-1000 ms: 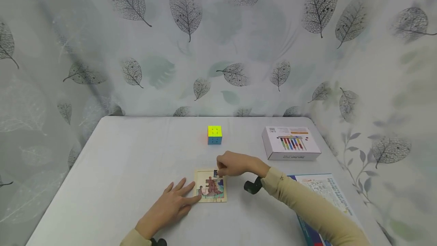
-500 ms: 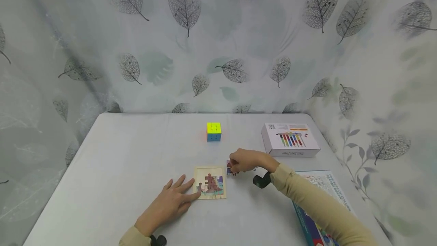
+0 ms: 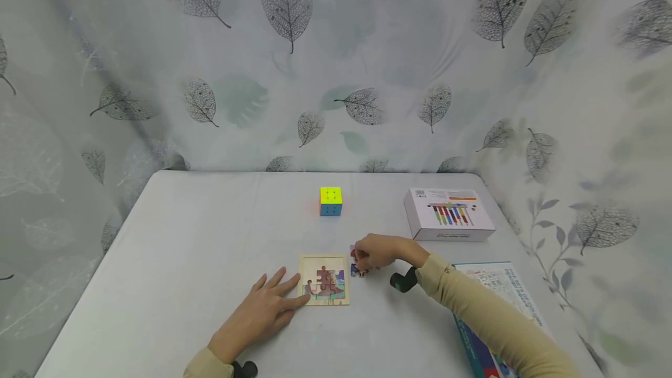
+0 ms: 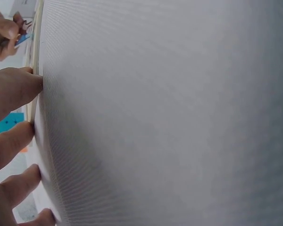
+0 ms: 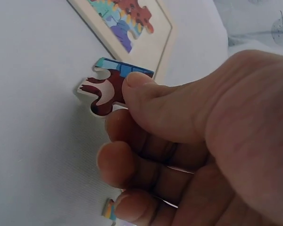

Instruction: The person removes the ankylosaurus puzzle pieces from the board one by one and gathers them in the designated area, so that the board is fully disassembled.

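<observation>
While the puzzle frame (image 5: 102, 30), midway between the side edges of the surface (image 3: 184, 238), is touched by the outspread left hand (image 3: 262, 311), likely against sliding, a puzzle piece (image 5: 112, 84) is pinched by the right hand (image 3: 375, 250) beside the frame, knobs exposed, apparently for easier aligning.

My L hand (image 3: 264, 309) blocks the L side of the frame (image 3: 325, 256); R hand (image 3: 377, 251), pinching a piece (image 5: 116, 87), crowds its R, w/ loose pieces (image 5: 109, 209) below. Way thru btwn frame & cube (image 3: 331, 202), also btwn cube & box (image 3: 448, 214). R sleeve (image 3: 493, 314) over the pack (image 3: 510, 284) bars near R. Rm on desk (image 3: 210, 220), L side.
</observation>
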A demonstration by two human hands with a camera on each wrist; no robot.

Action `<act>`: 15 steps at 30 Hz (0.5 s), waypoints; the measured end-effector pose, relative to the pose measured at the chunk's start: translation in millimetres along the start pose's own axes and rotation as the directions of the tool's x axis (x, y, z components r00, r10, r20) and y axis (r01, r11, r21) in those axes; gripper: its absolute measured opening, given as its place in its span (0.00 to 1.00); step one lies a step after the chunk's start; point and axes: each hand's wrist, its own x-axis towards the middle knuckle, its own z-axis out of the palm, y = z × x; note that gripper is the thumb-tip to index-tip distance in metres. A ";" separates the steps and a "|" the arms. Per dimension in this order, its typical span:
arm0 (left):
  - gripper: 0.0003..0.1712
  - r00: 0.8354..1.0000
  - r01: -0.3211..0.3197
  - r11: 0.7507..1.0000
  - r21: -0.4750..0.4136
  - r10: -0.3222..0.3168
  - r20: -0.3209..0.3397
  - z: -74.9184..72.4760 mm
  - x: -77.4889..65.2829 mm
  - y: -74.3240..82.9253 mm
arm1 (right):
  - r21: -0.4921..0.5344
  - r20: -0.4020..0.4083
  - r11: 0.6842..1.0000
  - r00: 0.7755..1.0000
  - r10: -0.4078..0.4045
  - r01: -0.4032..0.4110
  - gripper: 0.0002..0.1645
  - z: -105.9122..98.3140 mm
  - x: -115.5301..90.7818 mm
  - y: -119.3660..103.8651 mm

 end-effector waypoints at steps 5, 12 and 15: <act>0.20 1.000 0.012 1.000 -0.007 -0.012 0.003 -0.7 0.6 1.0 | -0.018 -0.013 1.000 1.000 0.007 -0.007 0.07 3.2 3.7 0.6; 0.20 1.000 0.009 1.000 0.003 -0.009 0.003 0.3 1.1 0.7 | -0.039 -0.036 0.999 0.999 0.033 -0.035 0.06 8.2 8.9 3.1; 0.20 1.000 0.006 1.000 0.006 -0.006 -0.003 0.2 1.0 0.7 | -0.042 -0.037 0.998 0.999 0.040 -0.042 0.06 9.3 10.8 3.7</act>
